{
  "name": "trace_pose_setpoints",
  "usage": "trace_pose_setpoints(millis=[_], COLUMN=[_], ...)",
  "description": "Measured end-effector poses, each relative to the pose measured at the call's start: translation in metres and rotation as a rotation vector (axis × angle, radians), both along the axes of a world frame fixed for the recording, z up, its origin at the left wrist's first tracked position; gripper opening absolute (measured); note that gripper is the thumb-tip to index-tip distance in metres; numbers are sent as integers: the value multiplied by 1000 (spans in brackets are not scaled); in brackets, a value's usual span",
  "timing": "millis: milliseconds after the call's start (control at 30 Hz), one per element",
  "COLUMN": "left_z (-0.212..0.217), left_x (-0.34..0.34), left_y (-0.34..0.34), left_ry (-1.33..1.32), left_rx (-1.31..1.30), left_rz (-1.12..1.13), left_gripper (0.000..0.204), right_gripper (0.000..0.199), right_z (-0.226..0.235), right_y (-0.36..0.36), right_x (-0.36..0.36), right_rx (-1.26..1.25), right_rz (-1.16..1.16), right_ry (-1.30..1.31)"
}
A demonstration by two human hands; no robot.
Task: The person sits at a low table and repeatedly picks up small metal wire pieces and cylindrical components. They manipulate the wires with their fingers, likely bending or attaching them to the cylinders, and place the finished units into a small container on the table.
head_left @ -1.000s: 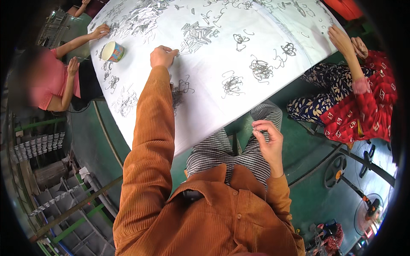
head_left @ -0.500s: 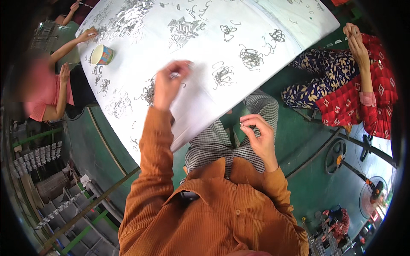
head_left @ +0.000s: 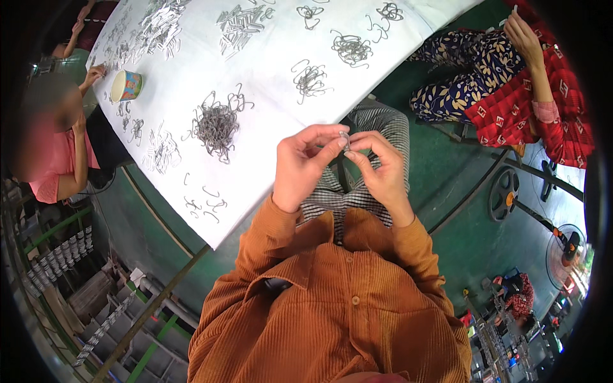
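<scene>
Over my lap, just off the table's near edge, my two hands meet at the fingertips. A small grey metal piece (head_left: 345, 136) is pinched there, its exact shape mostly hidden by the fingers. My left hand (head_left: 299, 161) grips it from one side with thumb and forefinger. From the other side my right hand (head_left: 382, 171) closes thumb and forefinger at its lower end. On the white table (head_left: 268, 134), left of my hands, lies a tangled heap of curved wire hooks (head_left: 218, 124). A smaller pile of hooks (head_left: 310, 82) lies beyond my hands.
Farther off are another hook pile (head_left: 351, 49) and heaps of short metal strips (head_left: 244, 27). A paper cup (head_left: 126, 86) stands near the left edge. A person in pink (head_left: 60, 140) sits at left, a person in red (head_left: 523, 121) at right. A fan (head_left: 565, 255) stands behind right.
My left hand has come from above the hook heap, toward me and right, to meet my right hand. My right hand has risen slightly. The view has shifted, so the table sits farther left.
</scene>
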State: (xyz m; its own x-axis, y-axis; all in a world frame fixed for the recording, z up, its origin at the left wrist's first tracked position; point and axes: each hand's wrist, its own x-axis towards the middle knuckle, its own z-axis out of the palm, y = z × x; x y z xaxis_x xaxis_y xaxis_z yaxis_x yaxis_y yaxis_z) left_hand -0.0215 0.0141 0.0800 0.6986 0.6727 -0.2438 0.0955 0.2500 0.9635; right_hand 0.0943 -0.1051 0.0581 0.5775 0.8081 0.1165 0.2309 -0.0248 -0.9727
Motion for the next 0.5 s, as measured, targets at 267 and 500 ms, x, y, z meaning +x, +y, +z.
trace_pose_setpoints(millis=[267,500], left_z=[10,9], left_x=[-14,-23], left_y=[-16,-16], left_ry=[-6,-38], left_rx=[337,324], left_rz=[-4,-23], left_gripper=[18,17], right_gripper=[13,19], right_z=[0,-22], right_y=[5,150], right_x=[23,101], right_rx=[80,-154], right_rz=[-45,-76], right_ry=[-90,-518])
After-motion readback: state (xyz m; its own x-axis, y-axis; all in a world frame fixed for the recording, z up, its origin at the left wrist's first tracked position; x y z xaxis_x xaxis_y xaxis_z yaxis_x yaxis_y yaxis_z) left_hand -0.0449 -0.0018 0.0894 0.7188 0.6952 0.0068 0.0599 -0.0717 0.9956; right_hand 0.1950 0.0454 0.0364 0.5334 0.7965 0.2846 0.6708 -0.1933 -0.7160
